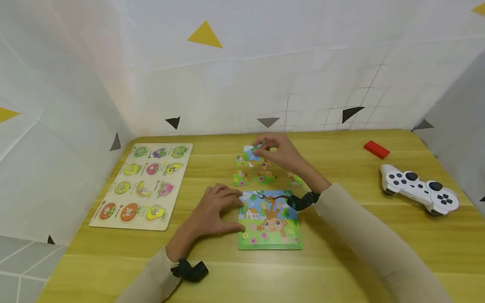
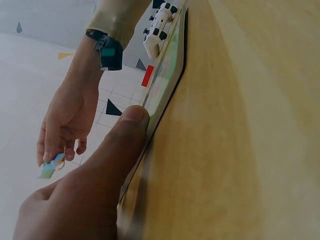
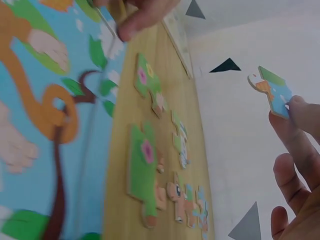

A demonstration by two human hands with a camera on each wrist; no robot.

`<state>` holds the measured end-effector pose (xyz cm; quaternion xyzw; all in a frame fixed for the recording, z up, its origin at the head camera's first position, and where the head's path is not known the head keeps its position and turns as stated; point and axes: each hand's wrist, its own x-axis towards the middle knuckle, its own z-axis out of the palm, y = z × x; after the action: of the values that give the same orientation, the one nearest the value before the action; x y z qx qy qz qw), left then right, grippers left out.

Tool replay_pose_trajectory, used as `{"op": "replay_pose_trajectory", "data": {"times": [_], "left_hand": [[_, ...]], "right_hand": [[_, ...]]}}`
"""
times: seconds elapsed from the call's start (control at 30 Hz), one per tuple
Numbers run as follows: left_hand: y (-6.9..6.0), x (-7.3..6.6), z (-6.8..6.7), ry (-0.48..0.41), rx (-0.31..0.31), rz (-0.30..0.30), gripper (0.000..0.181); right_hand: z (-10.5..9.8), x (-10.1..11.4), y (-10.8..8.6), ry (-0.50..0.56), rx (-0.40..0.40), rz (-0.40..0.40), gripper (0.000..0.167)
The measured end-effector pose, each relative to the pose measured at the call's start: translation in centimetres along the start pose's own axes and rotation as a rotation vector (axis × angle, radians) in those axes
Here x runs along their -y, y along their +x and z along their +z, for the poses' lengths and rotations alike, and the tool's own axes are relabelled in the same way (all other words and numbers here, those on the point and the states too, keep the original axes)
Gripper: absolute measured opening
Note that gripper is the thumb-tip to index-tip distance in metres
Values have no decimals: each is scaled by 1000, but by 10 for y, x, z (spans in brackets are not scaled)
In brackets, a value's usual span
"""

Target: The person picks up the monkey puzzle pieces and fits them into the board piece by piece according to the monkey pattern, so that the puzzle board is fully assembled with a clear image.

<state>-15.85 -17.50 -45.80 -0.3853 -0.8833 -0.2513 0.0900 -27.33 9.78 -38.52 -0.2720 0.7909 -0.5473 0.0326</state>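
Note:
Pinched between the right hand's (image 1: 280, 152) thumb and forefinger is a jigsaw puzzle piece (image 3: 276, 95), mostly blue with green and orange. It is held up above the table, over other loose puzzle pieces (image 1: 266, 178) lying behind the board. The monkey puzzle board (image 1: 270, 229) lies flat in front of the person, its picture showing a monkey hanging from a branch. At the board's left edge rests the left hand (image 1: 216, 210), fingers loosely bent and thumb touching the rim in the left wrist view. Some loose pieces are partly hidden by the right hand.
A wooden fruit puzzle board (image 1: 172, 170) lies at the left of the table. On the right are a white game controller (image 1: 418, 189) and a small red block (image 1: 377, 149). White fabric (image 1: 235, 88) hangs behind the table.

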Motion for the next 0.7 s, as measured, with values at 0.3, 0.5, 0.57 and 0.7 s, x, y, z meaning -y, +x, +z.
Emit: {"op": "replay_pose_trajectory", "data": {"times": [0.3, 0.5, 0.57, 0.7], "left_hand": [[0, 0, 0, -6, 8, -12, 56], [1, 0, 0, -6, 9, -12, 56], [1, 0, 0, -4, 9, -12, 56], [0, 0, 0, -4, 9, -10, 56]], "right_hand": [[2, -3, -33, -4, -10, 50, 22], [5, -4, -51, 12, -29, 77, 23], [6, -4, -56, 23, -35, 89, 22], [7, -4, -64, 33, -44, 113, 19]]}}
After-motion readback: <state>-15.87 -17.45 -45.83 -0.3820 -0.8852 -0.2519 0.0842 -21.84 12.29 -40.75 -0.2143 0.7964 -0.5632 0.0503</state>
